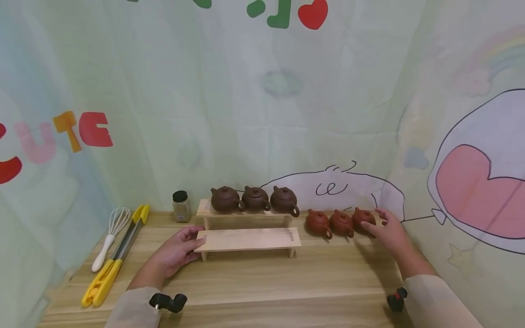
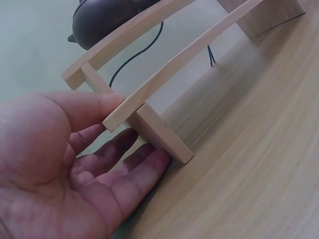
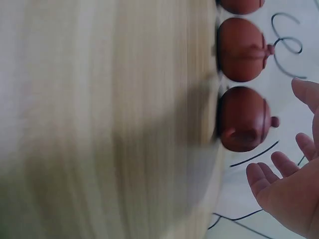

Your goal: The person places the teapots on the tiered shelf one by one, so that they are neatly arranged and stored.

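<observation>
"At the left end of the low front stand (image 1: 248, 240), what is the left hand (image 1: 180, 250) doing?"

"Gripping it: thumb on the board, fingers curled below against the leg (image 2: 162, 134)."

"And the right hand (image 1: 391, 232)?"

"Open, fingers spread near the rightmost red teapot (image 3: 244, 119); the right wrist view shows a gap between them."

"Where do the teapots sit?"

"Three red ones line the table (image 1: 246, 282), right of the stands; three dark brown teapots (image 1: 255, 199) top the taller back stand (image 1: 204, 209)."
</observation>
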`<state>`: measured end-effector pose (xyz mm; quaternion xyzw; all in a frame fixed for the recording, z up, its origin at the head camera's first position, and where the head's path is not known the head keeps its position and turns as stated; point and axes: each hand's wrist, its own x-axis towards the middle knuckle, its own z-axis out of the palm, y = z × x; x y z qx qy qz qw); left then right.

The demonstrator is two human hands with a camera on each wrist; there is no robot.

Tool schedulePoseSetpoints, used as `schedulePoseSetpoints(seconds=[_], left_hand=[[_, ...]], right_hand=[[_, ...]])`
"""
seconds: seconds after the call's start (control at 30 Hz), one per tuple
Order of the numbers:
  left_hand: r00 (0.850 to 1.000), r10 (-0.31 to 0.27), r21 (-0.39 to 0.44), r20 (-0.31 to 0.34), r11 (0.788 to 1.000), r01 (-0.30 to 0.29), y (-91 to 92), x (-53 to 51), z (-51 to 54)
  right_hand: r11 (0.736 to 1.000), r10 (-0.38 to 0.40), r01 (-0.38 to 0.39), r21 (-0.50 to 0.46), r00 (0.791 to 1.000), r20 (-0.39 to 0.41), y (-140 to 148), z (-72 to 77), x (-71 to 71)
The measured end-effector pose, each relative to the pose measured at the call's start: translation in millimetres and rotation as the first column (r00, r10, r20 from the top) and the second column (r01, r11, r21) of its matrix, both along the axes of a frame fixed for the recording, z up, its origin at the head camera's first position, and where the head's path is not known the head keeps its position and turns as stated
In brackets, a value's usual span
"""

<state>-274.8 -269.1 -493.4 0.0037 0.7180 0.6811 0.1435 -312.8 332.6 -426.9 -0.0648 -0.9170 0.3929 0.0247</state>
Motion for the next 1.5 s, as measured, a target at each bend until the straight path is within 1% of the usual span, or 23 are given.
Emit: schedulePoseSetpoints(seconds=[0.1,0.23,0.3,0.33,0.47,0.53,0.57,0.63,0.7,0.87,0.97,1.07,1.17,1.27,1.4,1.5], left_hand=[[1.0,0.01,-0.004,0.011,1.0,-0.01,-0.7,0.9,1.0],[1.0,0.009,-0.007,0.001,1.0,-0.009,-1.6,0.8,2.6],[1.0,-0.001,-0.008,-0.006,1.0,0.001,-1.5,0.6,2.9],[1.0,0.004,-0.009,-0.003,1.0,-0.004,-1.3,0.4,2.9],[1.0,0.013,-0.012,0.01,1.0,-0.013,-0.8,-1.1,2.6],[1.0,0.023,-0.009,0.013,1.0,-0.023,-0.5,-2.2,2.4],[1.0,0.017,-0.011,0.009,1.0,-0.016,-0.6,-2.5,2.3],[1.0,0.007,-0.012,0.001,1.0,-0.007,-0.3,-2.8,2.3],[1.0,0.012,-0.007,0.003,1.0,-0.012,0.2,-3.1,2.0],[1.0,0.011,-0.001,0.009,1.0,-0.011,0.9,-2.0,1.2],[1.0,-0.003,-0.003,0.001,1.0,0.003,0.8,-1.1,0.4],[1.0,0.001,0.0,-0.001,1.0,-0.001,0.8,-0.7,0.1],[1.0,-0.002,0.0,0.0,1.0,0.002,0.6,-0.3,-0.2],[1.0,0.0,-0.001,0.0,1.0,0.0,-0.1,-0.3,-0.8],[1.0,0.0,-0.006,-0.003,1.0,0.0,-0.9,-0.4,-1.6],[1.0,-0.001,-0.009,-0.005,1.0,0.001,-1.1,-0.5,-1.7]], right_hand=[[1.0,-0.01,0.01,0.0,0.999,0.045,4,-4.3,-10.6],[0.999,-0.022,0.02,0.026,0.998,0.063,9,-13.9,-23.2],[0.999,-0.023,0.021,0.037,0.999,0.048,10,-19.4,-28.0],[0.999,-0.021,0.02,0.042,0.999,0.036,11,-22.4,-30.6],[1.0,-0.012,0.012,0.018,1.0,-0.002,9,-31.2,-40.1],[1.0,-0.015,0.015,0.002,1.0,-0.01,8,-33.8,-44.0],[1.0,-0.02,0.02,-0.004,1.0,-0.011,8,-34.6,-45.3],[0.999,-0.032,0.032,-0.009,0.999,-0.01,8,-35.4,-46.9],[0.999,-0.043,0.043,-0.005,0.999,-0.008,8,-35.6,-46.7],[0.997,-0.072,0.072,0.01,0.997,0.001,9,-36.4,-42.5],[0.996,-0.089,0.089,-0.015,0.996,-0.003,10,-34.8,-37.6],[0.994,-0.09,0.089,-0.055,0.996,-0.02,10,-29.4,-30.7],[0.992,-0.088,0.084,-0.089,0.995,-0.046,8,-22.0,-22.5],[0.992,-0.1,0.094,-0.078,0.992,-0.075,4,-15.0,-13.5],[0.995,-0.073,0.067,-0.075,0.993,-0.091,-4,-8.0,1.2],[0.997,-0.037,0.03,-0.071,0.993,-0.109,-11,-4.4,14.1]])
